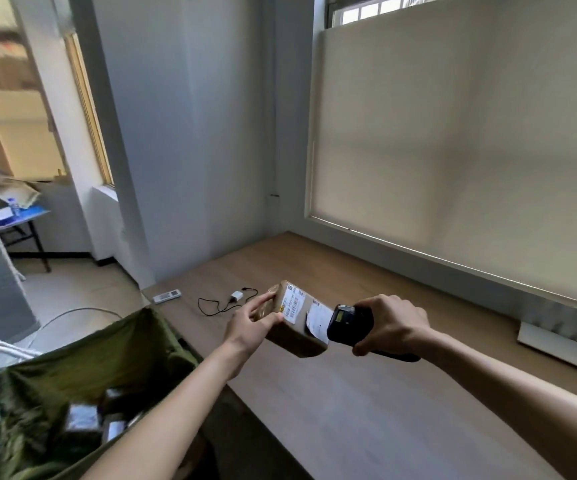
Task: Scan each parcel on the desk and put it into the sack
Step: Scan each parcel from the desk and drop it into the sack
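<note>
A brown cardboard parcel [292,315] with white shipping labels is held up above the wooden desk [366,393], gripped at its left end by my left hand [250,323]. My right hand [392,323] grips a black handheld scanner [347,323], whose head with a small screen sits right at the parcel's white label. The open olive-green sack [82,372] hangs beside the desk's left edge, below my left forearm, with several parcels inside it.
At the desk's far left corner lie a white remote [166,296] and a white charger with a black cable [226,301]. A white flat box [554,344] sits at the desk's right edge under the blind. White cords cross the floor on the left.
</note>
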The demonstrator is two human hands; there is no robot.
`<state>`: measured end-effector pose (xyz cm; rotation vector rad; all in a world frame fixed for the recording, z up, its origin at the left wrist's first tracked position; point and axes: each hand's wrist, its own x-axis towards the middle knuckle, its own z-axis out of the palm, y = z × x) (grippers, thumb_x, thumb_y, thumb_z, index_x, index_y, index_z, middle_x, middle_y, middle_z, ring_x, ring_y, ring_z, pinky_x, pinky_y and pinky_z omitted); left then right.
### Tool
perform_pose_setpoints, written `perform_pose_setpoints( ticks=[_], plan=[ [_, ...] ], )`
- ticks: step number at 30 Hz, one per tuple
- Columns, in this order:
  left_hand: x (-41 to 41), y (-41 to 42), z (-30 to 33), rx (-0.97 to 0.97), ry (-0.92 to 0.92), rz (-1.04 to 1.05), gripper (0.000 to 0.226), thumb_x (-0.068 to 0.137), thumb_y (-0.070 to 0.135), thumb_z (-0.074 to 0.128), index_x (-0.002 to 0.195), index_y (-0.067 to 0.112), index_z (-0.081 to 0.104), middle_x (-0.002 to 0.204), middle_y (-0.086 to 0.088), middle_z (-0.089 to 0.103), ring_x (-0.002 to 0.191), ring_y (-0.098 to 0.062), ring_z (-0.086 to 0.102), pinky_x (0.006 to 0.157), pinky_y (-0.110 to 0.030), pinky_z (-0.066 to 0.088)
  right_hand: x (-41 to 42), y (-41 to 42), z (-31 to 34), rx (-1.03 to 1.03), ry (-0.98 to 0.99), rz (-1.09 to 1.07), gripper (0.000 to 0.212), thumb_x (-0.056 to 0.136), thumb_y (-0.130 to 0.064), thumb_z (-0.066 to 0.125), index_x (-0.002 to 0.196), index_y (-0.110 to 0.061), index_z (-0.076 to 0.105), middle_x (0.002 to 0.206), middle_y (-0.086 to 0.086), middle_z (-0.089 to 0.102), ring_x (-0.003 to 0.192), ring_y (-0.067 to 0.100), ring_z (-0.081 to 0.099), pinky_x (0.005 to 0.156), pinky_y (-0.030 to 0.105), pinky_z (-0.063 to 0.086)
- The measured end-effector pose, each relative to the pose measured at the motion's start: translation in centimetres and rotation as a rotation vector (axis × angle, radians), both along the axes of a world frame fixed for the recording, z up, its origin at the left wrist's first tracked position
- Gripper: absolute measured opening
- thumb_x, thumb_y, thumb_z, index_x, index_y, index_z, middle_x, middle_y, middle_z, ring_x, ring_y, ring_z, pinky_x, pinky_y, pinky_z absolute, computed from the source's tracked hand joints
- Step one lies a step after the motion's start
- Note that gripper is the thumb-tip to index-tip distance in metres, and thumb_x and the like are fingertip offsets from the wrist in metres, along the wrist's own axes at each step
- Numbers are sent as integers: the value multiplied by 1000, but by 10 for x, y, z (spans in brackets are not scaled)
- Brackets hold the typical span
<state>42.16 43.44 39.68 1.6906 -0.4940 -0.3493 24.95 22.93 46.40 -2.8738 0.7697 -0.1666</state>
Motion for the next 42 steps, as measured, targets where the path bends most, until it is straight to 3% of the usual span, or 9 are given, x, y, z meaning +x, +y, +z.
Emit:
perform_pose_setpoints(
  ticks=[5,9,12,18,22,28,33,37,42],
  plan=[
    [6,19,-1,-79,108,106,62,64,39,76,124,51,62,120,-4,66,113,-21,62,102,-46,51,32,3,-11,373,-55,49,53,52,-53,89,96,-32,69,88,-11,71,84,13,67,69,28,53],
    [15,47,-11,-191,284,170,75,79,27,77,143,48,44,122,-5,67,109,-23,65,94,-45,54,65,31,-28,734,-140,211,32,68,-27,94,92,-18,74,75,-6,72,72,11,67,68,25,53],
    [24,84,-23,-248,359,180,82,82,17,75,146,49,35,127,-9,65,107,-28,68,93,-49,56,99,65,-37,848,-189,289,36,72,-28,93,101,-17,75,82,-3,74,74,10,70,65,20,53],
    [72,185,-40,-275,404,353,39,82,30,78,98,59,57,113,-5,70,102,-28,68,83,-51,59,190,143,-56,902,-175,402,39,69,-28,95,101,-18,75,87,-1,75,72,9,70,63,17,52],
    [122,252,-60,-243,377,466,42,79,24,83,104,48,60,93,4,75,80,-14,75,65,-37,62,258,202,-76,931,-115,454,44,68,-30,95,105,-20,72,87,-5,75,70,3,71,61,15,52],
    [201,340,-102,-175,401,567,49,74,24,86,113,31,57,111,-11,67,77,-22,76,64,-39,61,363,288,-123,942,0,477,69,66,-32,96,128,-19,69,109,-5,75,94,11,73,84,22,58],
    [251,390,-156,-49,457,598,47,83,30,80,122,25,52,120,-5,61,101,-25,67,61,-36,60,424,344,-186,907,114,452,75,65,-31,97,132,-14,67,114,-3,75,100,12,72,97,29,57],
    [273,414,-211,24,564,625,44,88,24,74,125,24,51,121,-4,62,101,-23,67,59,-32,58,452,373,-244,821,250,413,73,55,-43,98,119,-22,72,102,-8,77,93,8,73,91,31,60],
    [285,423,-277,99,696,623,38,88,20,73,118,27,51,121,-5,61,102,-24,65,66,-39,62,467,387,-308,701,426,399,98,33,-63,87,123,-27,70,100,-13,74,89,3,70,80,23,58]
  ],
)
